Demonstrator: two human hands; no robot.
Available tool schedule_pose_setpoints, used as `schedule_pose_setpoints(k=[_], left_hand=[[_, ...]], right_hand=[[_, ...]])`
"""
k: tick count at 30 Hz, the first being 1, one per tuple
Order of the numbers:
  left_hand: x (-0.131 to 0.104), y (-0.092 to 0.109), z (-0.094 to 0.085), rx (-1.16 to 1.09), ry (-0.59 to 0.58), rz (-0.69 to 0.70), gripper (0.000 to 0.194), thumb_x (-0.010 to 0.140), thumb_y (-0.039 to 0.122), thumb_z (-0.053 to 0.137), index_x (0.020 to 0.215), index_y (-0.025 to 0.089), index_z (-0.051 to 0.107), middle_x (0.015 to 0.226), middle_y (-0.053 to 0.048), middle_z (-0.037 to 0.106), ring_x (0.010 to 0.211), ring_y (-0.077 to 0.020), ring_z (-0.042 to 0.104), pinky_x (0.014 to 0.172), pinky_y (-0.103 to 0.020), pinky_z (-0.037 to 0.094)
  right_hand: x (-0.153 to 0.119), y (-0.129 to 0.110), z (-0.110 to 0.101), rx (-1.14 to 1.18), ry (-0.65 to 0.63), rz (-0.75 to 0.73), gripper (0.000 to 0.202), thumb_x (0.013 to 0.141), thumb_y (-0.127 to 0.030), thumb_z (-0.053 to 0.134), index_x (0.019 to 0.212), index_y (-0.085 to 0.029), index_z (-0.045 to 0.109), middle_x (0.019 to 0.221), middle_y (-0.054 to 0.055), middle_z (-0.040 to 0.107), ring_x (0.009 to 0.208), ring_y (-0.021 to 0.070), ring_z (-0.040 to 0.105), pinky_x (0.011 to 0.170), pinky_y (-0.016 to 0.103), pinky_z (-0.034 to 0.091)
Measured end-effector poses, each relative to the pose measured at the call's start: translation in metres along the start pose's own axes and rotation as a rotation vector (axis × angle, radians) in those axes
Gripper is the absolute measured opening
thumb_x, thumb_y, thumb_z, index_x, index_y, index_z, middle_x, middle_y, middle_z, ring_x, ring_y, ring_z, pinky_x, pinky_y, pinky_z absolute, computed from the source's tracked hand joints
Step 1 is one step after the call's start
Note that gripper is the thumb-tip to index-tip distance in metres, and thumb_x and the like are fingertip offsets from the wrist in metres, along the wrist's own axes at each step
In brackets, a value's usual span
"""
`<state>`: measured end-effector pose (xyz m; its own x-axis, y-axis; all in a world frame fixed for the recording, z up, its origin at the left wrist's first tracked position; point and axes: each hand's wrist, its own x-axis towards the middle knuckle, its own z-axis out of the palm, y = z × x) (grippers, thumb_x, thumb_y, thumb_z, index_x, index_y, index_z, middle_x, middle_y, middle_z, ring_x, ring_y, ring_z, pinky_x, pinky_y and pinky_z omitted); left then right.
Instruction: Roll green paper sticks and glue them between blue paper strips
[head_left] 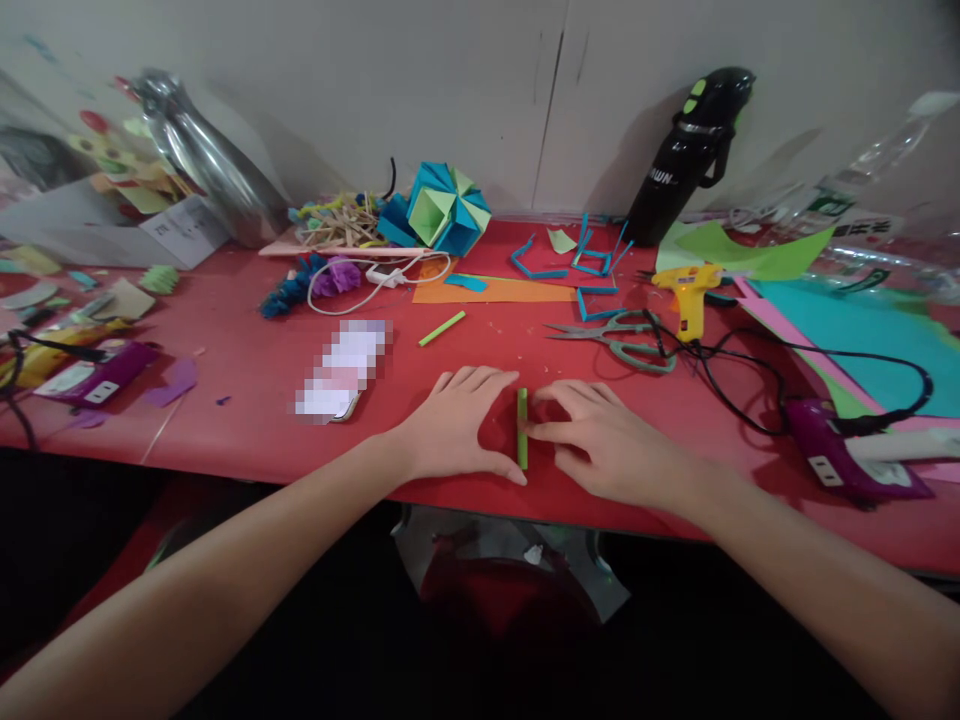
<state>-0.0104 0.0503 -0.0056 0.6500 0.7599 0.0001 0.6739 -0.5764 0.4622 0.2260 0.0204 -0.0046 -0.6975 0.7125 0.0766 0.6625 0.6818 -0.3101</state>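
A narrow light-green folded paper strip [523, 450] lies upright in view on the red tabletop between my two hands. My left hand [454, 425] is just left of it, with thumb and fingers spread and nothing in them. From the right, the fingertips of my right hand [607, 440] touch the strip's edge; its fingers are bent but apart, and do not close round the paper. Farther back lies a second light-green strip [442, 328]. Blue folded paper strips [598, 303] bent into angular shapes sit behind my right hand, near the scissors [600, 330].
A phone [345, 370] lies left of my hands. A yellow glue gun [688, 295], its cable and a purple power strip [855, 455] are on the right. At the back stand a blue-green paper ball [450, 210], a steel jug [214, 160] and a black bottle [686, 160].
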Motion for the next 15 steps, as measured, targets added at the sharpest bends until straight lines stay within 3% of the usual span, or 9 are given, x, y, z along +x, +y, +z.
schedule_pose_setpoints(k=[3,6,10,15], left_hand=[[0.0002,0.0016,-0.0074,0.091,0.017,0.055,0.071,0.075,0.072,0.061,0.124,0.021,0.056,0.123,-0.011,0.061,0.114,-0.0311,0.054,0.096,-0.045,0.04],[-0.0017,0.0022,-0.0101,0.153,-0.041,0.117,0.039,0.092,0.054,0.048,0.1,0.02,0.065,0.095,-0.006,0.066,0.09,-0.0219,0.061,0.078,-0.033,0.043],[-0.0049,0.0013,-0.008,0.144,-0.109,0.136,0.026,0.096,0.037,0.045,0.092,0.02,0.063,0.086,-0.003,0.067,0.078,-0.0173,0.062,0.065,-0.028,0.039],[-0.0011,0.0006,-0.0058,0.039,-0.119,0.0,0.017,0.092,0.032,0.048,0.084,0.019,0.056,0.072,0.0,0.064,0.06,-0.0133,0.056,0.054,-0.027,0.034]], right_hand=[[0.0001,0.0008,-0.0001,-0.003,-0.029,0.02,0.04,0.085,-0.013,0.053,0.116,-0.029,0.071,0.11,0.01,0.06,0.104,0.0263,0.054,0.088,0.047,0.044],[-0.0004,0.0029,0.0017,0.02,-0.05,0.019,0.047,0.085,-0.011,0.051,0.124,-0.031,0.067,0.099,0.008,0.06,0.092,0.0225,0.056,0.082,0.041,0.045],[-0.0008,0.0056,0.0044,0.083,-0.061,0.019,0.055,0.084,-0.009,0.049,0.132,-0.032,0.061,0.095,0.006,0.06,0.089,0.0202,0.056,0.078,0.034,0.045],[-0.0004,0.0086,0.0058,0.093,-0.063,0.024,0.054,0.083,-0.01,0.051,0.131,-0.032,0.062,0.098,0.006,0.062,0.089,0.0202,0.058,0.079,0.034,0.046]])
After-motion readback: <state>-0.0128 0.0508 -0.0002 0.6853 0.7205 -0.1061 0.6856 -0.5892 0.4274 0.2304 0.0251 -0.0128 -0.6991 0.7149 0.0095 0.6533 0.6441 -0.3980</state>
